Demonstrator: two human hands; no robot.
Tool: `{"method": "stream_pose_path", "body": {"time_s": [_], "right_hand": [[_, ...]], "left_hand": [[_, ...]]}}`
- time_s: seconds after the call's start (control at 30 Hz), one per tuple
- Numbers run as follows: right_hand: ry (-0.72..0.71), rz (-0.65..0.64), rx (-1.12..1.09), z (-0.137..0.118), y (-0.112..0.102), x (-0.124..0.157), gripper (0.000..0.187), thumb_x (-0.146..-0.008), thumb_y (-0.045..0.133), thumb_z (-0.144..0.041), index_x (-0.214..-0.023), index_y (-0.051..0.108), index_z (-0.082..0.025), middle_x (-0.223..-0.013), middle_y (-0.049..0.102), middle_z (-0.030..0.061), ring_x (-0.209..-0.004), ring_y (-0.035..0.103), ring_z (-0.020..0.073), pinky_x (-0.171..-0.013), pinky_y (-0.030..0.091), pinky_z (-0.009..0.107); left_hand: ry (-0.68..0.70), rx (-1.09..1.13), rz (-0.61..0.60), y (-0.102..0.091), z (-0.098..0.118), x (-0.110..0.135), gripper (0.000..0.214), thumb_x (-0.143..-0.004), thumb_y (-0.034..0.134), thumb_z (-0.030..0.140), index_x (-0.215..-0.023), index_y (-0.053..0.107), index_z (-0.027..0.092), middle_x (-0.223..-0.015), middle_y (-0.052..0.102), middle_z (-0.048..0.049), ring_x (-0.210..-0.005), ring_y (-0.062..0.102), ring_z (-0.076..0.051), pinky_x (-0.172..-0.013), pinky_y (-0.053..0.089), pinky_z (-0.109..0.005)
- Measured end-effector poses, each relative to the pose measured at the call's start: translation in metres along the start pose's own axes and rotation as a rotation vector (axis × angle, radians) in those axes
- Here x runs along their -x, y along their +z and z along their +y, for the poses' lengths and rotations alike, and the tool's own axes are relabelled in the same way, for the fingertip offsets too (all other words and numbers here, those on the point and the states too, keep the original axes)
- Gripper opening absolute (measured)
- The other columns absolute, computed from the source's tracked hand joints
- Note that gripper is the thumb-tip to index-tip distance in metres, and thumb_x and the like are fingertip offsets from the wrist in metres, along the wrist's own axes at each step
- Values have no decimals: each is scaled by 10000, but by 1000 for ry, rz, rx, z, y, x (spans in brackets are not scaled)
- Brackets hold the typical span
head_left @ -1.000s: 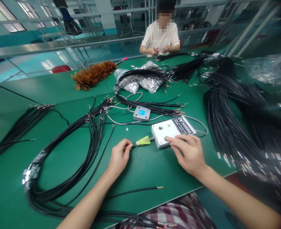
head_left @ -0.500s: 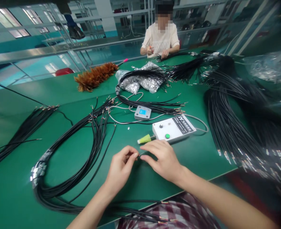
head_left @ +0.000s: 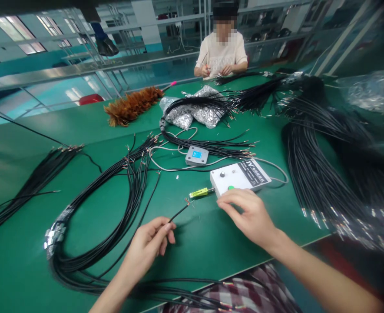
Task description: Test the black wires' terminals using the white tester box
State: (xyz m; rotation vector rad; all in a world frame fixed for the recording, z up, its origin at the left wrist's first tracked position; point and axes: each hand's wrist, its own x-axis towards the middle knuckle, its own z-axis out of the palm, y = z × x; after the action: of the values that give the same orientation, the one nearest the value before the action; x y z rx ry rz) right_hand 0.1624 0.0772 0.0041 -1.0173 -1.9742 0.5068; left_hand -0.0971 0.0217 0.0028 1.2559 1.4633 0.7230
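Note:
My left hand (head_left: pixel 151 243) pinches a thin black cable (head_left: pixel 179 213) between thumb and fingers. The cable's stripped end, with fine coloured wires fanned out, points up and right, just short of the yellow-green tip (head_left: pixel 198 193) of a white box (head_left: pixel 226 180). This box carries a knob, a green button and a dark printed label. At its near edge is my right hand (head_left: pixel 247 213), thumb and fingers apart, with nothing seen in it; its fingertips partly cover the box's front, and I cannot tell whether they touch it.
A black cable bundle (head_left: pixel 71 243) with a taped band curves round the left. More cables (head_left: pixel 302 169) are heaped at right. Behind the box are a small grey device (head_left: pixel 196 155), bags of silvery parts (head_left: pixel 208 114) and a brown feather duster (head_left: pixel 131 105). A person (head_left: pixel 223 52) sits opposite.
My hands have parted: the left has drawn back down and left, still on the cable, whose end is now in sight. The right has moved right to the box. The yellow-green tip looks narrower.

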Motion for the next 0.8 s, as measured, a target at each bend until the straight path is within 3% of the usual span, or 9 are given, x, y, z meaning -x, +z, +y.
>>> {"method": "stream_pose_path", "body": {"time_s": [0.1,0.17,0.27,0.33,0.43,0.53,0.63,0.73,0.8], "right_hand": [[-14,-55,-66,4,4,21,115,-919,603,-190,-836,682,-205,-840,730,19,-796,673,164,-769,486,316],[5,-96,-108,8,9,36,117,-919,603,-194,-841,690,-204,-828,724,25,-780,674,167,-741,509,313],[74,-110,-170,13,15,50,151,-930,582,-221,-834,696,-203,-820,718,41,-760,676,175,-710,540,309],[126,-96,-205,16,16,52,170,-934,571,-241,-827,697,-202,-821,717,50,-759,680,181,-703,556,303],[171,-84,-225,18,14,49,174,-927,577,-249,-809,695,-201,-813,716,47,-759,683,181,-704,563,292],[186,-77,-226,17,13,46,179,-921,585,-257,-795,697,-199,-799,715,43,-744,680,173,-683,560,280],[213,-63,-219,16,13,45,189,-917,593,-275,-784,700,-194,-795,717,46,-728,677,168,-629,546,266],[244,-71,-220,16,13,45,182,-913,599,-272,-789,703,-188,-801,718,48,-738,674,166,-626,533,262],[251,-83,-228,17,13,45,170,-912,602,-258,-796,703,-187,-807,716,45,-755,671,163,-656,533,267]], "left_hand": [[64,-54,153,-17,6,-7,323,-795,620,473,-772,653,152,-686,680,-44,-559,576,-143,-505,447,-239],[138,-105,422,-42,12,-19,270,-742,701,425,-742,664,157,-707,669,-27,-652,599,-152,-573,473,-237],[70,-54,783,-92,20,-49,194,-896,561,332,-848,625,155,-472,380,84,-421,404,-79,-437,358,-189],[12,-48,818,-121,22,-70,204,-963,467,273,-902,598,129,-492,359,91,-401,388,-68,-423,359,-182],[-47,-103,794,-140,20,-90,218,-952,536,316,-1031,593,121,-783,602,3,-580,568,-95,-527,498,-238],[2,-211,750,-115,16,-83,278,-895,607,221,-1148,549,122,-845,610,-4,-652,581,-125,-598,509,-275],[137,-310,560,-53,12,-46,241,-791,690,170,-1021,620,177,-805,615,18,-720,582,-149,-687,496,-272],[424,-496,-211,21,10,4,91,-865,583,186,-897,663,216,-876,669,-32,-836,617,-187,-759,512,-292],[514,-645,-390,58,7,28,147,-873,534,146,-947,645,207,-918,663,-65,-843,604,-213,-760,517,-334]]}}
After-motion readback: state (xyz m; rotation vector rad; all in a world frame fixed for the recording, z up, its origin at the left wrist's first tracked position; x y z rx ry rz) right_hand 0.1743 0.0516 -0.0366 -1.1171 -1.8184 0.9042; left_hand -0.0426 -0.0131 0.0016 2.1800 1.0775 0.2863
